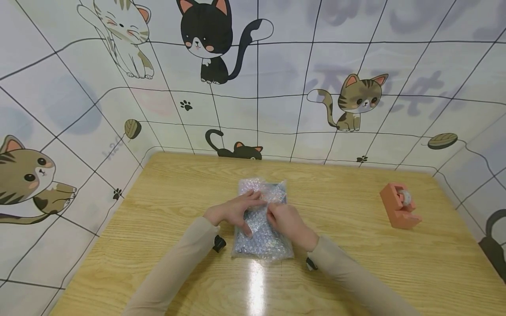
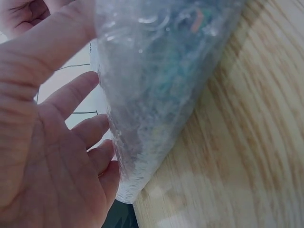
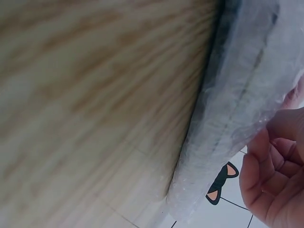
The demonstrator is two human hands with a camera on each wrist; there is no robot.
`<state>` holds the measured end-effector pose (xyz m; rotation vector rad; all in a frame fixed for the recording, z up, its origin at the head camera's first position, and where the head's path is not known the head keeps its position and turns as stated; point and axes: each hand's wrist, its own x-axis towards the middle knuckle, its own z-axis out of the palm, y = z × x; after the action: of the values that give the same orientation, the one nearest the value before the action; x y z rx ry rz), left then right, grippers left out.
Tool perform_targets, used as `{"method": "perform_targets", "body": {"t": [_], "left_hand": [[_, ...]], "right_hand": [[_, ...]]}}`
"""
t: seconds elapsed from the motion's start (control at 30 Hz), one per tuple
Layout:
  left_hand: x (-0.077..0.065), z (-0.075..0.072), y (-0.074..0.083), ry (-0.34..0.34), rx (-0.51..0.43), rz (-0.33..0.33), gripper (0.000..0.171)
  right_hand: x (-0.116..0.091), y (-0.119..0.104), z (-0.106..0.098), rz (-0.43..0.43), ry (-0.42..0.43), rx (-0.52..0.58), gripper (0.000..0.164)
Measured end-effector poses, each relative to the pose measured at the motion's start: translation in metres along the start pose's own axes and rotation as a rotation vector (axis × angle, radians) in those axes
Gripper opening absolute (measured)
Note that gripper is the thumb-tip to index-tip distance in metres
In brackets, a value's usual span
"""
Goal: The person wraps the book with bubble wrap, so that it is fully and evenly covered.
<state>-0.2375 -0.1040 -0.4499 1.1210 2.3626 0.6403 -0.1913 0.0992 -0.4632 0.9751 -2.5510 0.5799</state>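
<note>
A flat rectangular package in clear bubble wrap [image 1: 261, 239] lies on the wooden table in front of me. Its bluish contents show only dimly through the wrap, and a dark edge appears at its right side in the right wrist view. My left hand [image 1: 239, 210] rests on the upper left of the package, fingers straight and thumb spread apart. Close beside it, my right hand [image 1: 288, 221] has curled fingers, and its thumb and forefinger pinch the bubble wrap [image 3: 247, 95] near the middle of the top face.
An orange tape dispenser [image 1: 399, 208] with a roll of clear tape stands on the right of the wooden table [image 1: 189, 184]. Behind the table hangs a white cloth [image 1: 276, 109] with grid lines and cartoon cats. Dark wrist-camera parts [image 1: 219, 243] show beside the sleeves.
</note>
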Motion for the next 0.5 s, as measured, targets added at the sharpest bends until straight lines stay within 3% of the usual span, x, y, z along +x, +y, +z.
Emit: {"method": "perform_targets", "body": {"t": [0.2, 0.5], "left_hand": [[0.0002, 0.0001, -0.0003, -0.003, 0.016, 0.011, 0.097], [-0.0004, -0.0005, 0.0012, -0.008, 0.020, 0.024, 0.097]], "right_hand": [[-0.0020, -0.0012, -0.0021, -0.031, -0.046, 0.001, 0.020], [-0.0040, 0.0012, -0.0025, -0.112, -0.065, -0.017, 0.006]]}}
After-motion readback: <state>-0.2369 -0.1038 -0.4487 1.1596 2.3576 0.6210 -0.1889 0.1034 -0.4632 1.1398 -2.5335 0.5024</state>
